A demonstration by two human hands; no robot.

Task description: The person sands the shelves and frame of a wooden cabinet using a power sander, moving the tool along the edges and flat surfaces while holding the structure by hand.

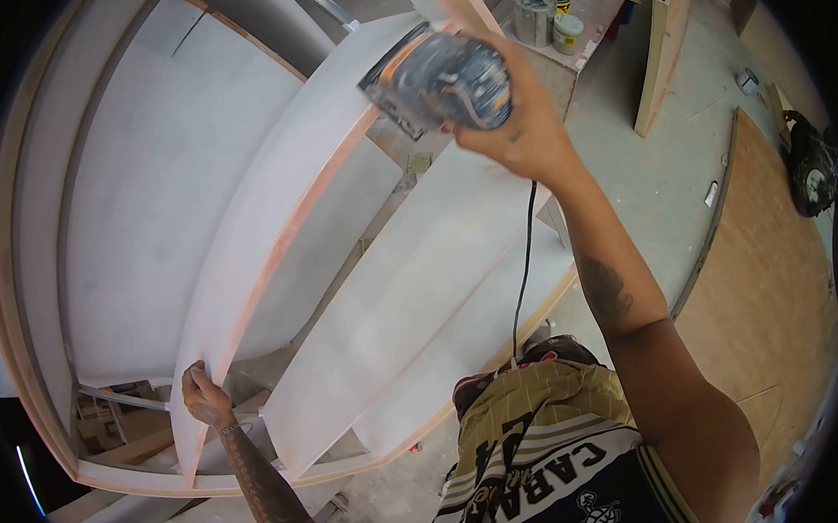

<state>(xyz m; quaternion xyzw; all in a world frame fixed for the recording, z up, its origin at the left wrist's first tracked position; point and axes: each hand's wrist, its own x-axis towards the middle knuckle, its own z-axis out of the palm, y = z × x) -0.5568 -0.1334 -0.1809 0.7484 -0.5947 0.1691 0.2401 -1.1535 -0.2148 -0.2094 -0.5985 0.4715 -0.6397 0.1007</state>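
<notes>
My right hand is wrapped around the body of a dusty electric sander, black with orange trim. The sander's flat pad is tilted close to the pinkish edge of a long white panel. A black power cord runs from near my wrist down toward my body. Lower left, my left hand grips the same panel's edge near its lower end. This panel is one divider in a large white cabinet-like frame with curved rims and several bays.
Paint cans and a small white tub stand on a low table at the top. A pale wooden piece stands upright beside it. On the right are a large brown board and a dark bag-like object.
</notes>
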